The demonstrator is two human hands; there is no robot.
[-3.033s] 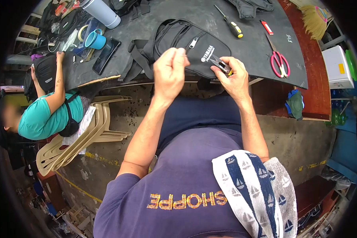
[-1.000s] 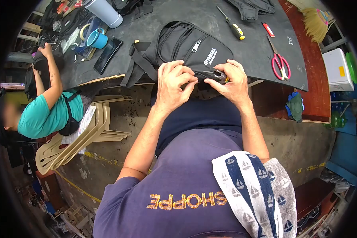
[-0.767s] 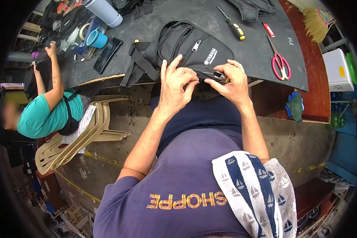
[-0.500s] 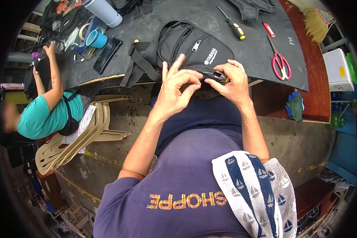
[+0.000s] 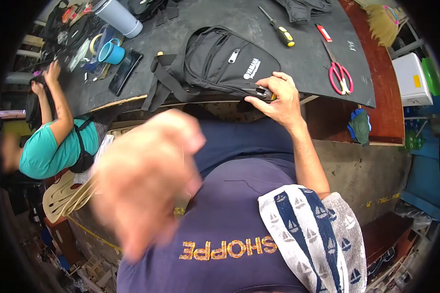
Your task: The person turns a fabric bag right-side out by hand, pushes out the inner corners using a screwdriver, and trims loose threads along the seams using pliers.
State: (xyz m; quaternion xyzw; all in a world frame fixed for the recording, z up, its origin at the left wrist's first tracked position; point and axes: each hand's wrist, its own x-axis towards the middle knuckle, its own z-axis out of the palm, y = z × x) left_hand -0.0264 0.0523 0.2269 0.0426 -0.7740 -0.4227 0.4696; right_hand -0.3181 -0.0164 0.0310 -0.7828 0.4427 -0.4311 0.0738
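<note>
A black backpack with white YAMAHA lettering lies on the dark table, its straps spread toward the left. At the backpack's near edge, my right hand is closed around a small dark object with a metal-looking end and a bit of yellow; its kind is not clear. My left hand is raised close to the camera, away from the backpack, and smeared by motion, so its fingers cannot be read. A thin dark thread lies on my shirt.
Red-handled scissors, a red cutter and a screwdriver lie to the right. Leftward are a phone, blue cup and tumbler. A person in teal works beside stacked chairs.
My left hand has left the spot beside my right hand and swung down and left, nearer the camera. My right hand keeps its hold at the backpack's edge. The view has shifted slightly.
</note>
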